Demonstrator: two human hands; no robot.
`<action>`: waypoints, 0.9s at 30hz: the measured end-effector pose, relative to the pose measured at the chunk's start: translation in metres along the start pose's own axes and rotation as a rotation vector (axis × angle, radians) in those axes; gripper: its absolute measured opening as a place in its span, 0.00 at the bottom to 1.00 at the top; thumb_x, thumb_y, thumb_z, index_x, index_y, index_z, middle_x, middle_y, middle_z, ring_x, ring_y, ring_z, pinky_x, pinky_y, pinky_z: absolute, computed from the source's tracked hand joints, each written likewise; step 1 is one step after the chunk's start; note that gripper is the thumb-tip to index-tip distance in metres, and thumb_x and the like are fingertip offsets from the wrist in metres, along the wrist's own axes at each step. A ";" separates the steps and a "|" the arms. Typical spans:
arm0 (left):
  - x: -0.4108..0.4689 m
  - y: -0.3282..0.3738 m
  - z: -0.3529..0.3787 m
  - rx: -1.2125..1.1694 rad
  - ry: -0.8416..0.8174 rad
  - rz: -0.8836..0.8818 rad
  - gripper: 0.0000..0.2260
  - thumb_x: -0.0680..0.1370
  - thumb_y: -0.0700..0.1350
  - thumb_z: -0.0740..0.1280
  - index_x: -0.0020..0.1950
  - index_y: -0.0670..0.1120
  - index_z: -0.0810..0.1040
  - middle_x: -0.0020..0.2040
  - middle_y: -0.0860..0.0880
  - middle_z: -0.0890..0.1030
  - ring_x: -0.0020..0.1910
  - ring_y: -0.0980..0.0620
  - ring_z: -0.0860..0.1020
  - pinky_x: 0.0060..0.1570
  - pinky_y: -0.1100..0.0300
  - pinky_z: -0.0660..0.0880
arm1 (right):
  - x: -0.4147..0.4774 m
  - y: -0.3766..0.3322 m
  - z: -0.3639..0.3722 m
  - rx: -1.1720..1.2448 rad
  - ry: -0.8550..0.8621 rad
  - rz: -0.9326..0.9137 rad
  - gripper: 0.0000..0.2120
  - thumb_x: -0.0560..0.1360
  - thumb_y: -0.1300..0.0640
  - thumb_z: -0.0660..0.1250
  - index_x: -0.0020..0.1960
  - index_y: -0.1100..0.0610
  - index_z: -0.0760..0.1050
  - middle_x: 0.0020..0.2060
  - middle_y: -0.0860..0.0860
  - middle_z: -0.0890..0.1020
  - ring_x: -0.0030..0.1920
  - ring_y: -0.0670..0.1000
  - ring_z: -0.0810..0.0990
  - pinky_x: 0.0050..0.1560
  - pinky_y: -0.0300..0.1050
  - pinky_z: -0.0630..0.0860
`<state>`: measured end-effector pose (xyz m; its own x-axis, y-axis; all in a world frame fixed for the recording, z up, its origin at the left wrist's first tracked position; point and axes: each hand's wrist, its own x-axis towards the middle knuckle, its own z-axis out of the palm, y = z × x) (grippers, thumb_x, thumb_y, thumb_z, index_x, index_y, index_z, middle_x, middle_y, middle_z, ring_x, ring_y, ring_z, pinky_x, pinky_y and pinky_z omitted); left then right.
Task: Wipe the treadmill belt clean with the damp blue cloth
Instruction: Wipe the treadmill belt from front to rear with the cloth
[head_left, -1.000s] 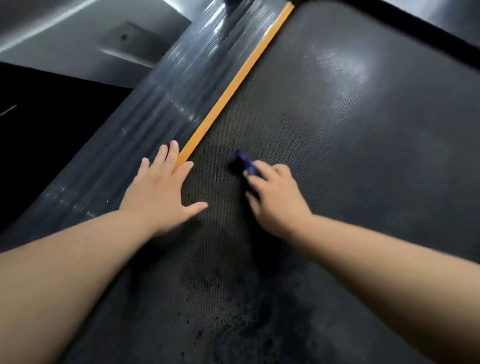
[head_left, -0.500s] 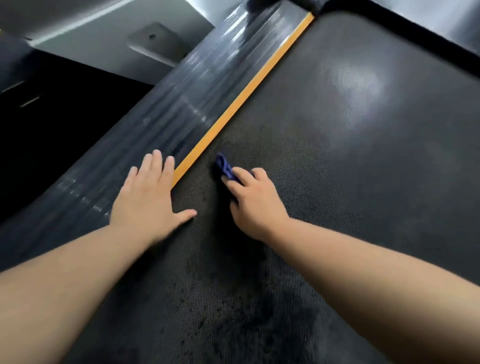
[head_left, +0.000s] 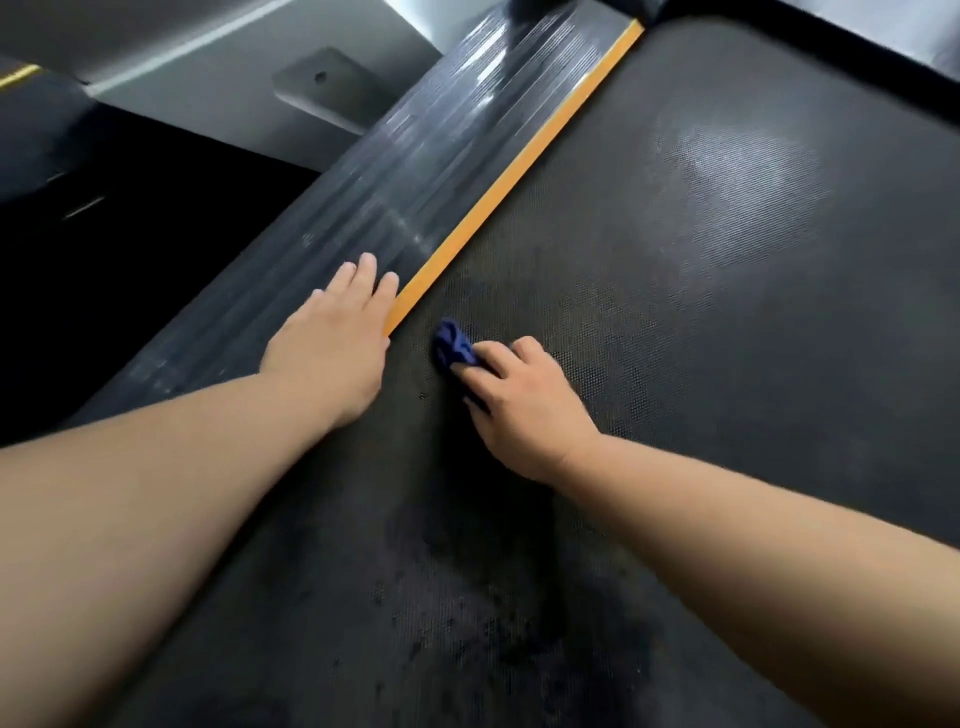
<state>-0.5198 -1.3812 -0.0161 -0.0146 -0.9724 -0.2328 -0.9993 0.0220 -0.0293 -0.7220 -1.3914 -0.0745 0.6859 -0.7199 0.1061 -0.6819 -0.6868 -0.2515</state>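
On the belt (head_left: 727, 312), right hand (head_left: 524, 410) pinches blue cloth (head_left: 452, 347), bunched beyond its fingertips (head_left: 478, 361).

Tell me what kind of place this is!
Probably a gym or home workout room, though little of the room shows. The clues: a black textured treadmill belt, a ribbed side rail, and an orange strip between them. The right hand holds a blue cloth on the belt.

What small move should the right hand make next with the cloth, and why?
Probably draw the blue cloth back toward the body: the right hand holds it on the belt near the orange strip, and dark specks dot the belt nearer the camera.
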 end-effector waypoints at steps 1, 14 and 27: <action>0.005 0.003 -0.002 -0.016 -0.030 0.001 0.28 0.82 0.47 0.55 0.78 0.46 0.45 0.78 0.46 0.45 0.76 0.47 0.51 0.69 0.49 0.61 | 0.006 0.010 -0.001 -0.036 0.009 -0.032 0.16 0.71 0.52 0.61 0.53 0.56 0.80 0.51 0.54 0.80 0.41 0.60 0.74 0.38 0.51 0.75; 0.042 0.004 -0.020 0.106 -0.166 0.068 0.31 0.81 0.46 0.60 0.77 0.47 0.45 0.78 0.49 0.44 0.76 0.45 0.54 0.54 0.53 0.72 | 0.032 0.029 -0.016 0.093 0.034 0.346 0.27 0.71 0.60 0.58 0.70 0.55 0.67 0.69 0.57 0.66 0.59 0.62 0.67 0.59 0.56 0.68; 0.045 0.004 -0.022 0.149 -0.223 0.073 0.31 0.82 0.48 0.57 0.77 0.49 0.41 0.78 0.51 0.41 0.77 0.47 0.50 0.55 0.55 0.72 | 0.114 0.029 -0.032 0.151 -0.079 0.552 0.23 0.71 0.56 0.63 0.65 0.57 0.63 0.62 0.54 0.68 0.57 0.60 0.66 0.59 0.52 0.66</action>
<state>-0.5256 -1.4297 -0.0049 -0.0621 -0.8920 -0.4477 -0.9797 0.1402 -0.1434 -0.6720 -1.4966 -0.0391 0.2599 -0.9538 -0.1505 -0.9043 -0.1858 -0.3845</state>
